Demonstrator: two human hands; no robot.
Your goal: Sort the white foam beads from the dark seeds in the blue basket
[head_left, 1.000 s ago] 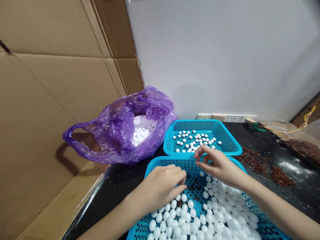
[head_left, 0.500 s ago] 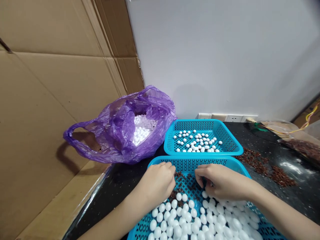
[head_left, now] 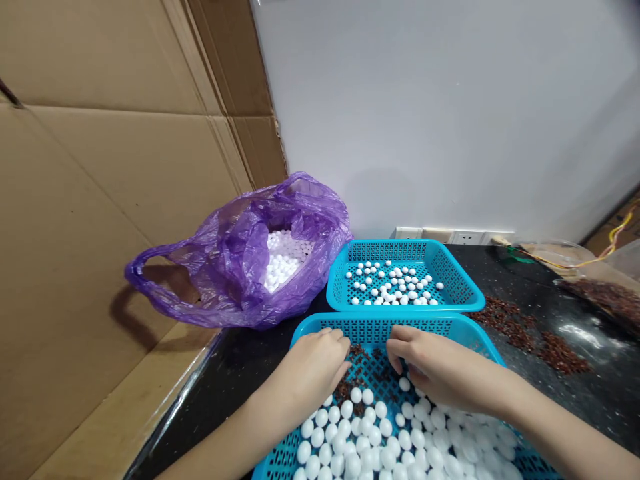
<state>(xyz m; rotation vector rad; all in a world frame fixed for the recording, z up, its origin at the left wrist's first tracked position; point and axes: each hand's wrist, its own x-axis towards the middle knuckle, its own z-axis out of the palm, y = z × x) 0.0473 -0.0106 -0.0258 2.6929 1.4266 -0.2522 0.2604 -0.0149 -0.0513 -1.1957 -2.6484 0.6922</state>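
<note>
Fingers (head_left: pixel 396 348) on my right hand (head_left: pixel 437 367) are bent downward, their tips partly hidden below, and I can't tell whether they have hold of anything; 1 loose white ball lies just beneath them. My left hand (head_left: pixel 313 367) is curled too, thumb near the fingers, its grip turned from view, so I can't tell what it has either.

Both hands are over the front blue basket (head_left: pixel 367 328), near its back wall. Dark brown bits (head_left: pixel 345 388) lie scattered on the mesh floor between and below my hands. White balls (head_left: pixel 375 436) crowd the nearer part, spreading under my right wrist.

Just behind stands a 2nd basket, the rear basket (head_left: pixel 453 277), with white balls loosely spread over its floor. To its left a purple plastic bag (head_left: pixel 240 260) gapes, more white balls inside. All this rests on a speckled black counter (head_left: pixel 210 393), where brown piles (head_left: pixel 563 353) lie right of the baskets, near a clear bag (head_left: pixel 607 297) of similar bits.

Sockets (head_left: pixel 467 237) line the foot of the pale wall (head_left: pixel 425 120); cardboard (head_left: pixel 115 167) rises at left.
</note>
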